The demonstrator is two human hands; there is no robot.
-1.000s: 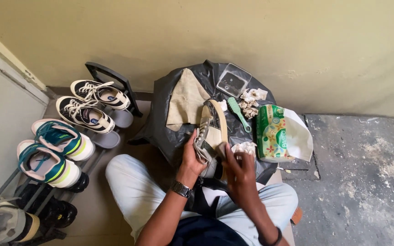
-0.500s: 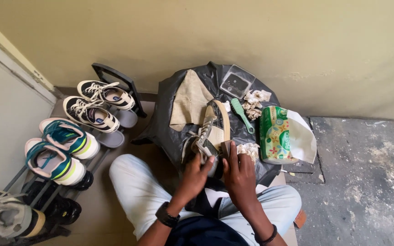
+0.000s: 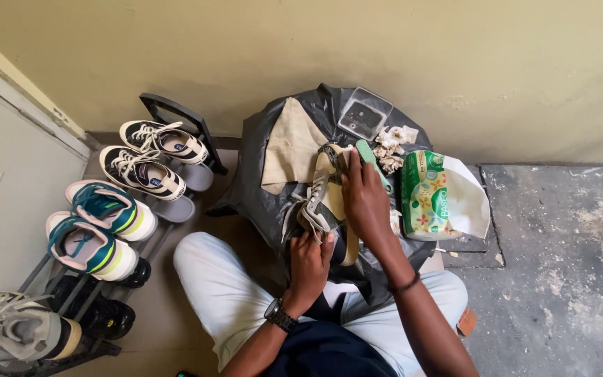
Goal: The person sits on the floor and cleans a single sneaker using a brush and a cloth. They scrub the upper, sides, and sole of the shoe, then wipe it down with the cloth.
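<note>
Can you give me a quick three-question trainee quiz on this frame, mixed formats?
1. True or false: the left hand grips the near end of the shoe lying on the black plastic sheet.
2. Multiple choice: what does the right hand reach toward at the far end of the shoe? A) the green toothbrush B) the shoe rack C) a spray bottle
3. Fill in: the green tissue pack lies to the ____ of the shoe as the person sees it.

Key: 1 true; 2 A; 3 right.
</note>
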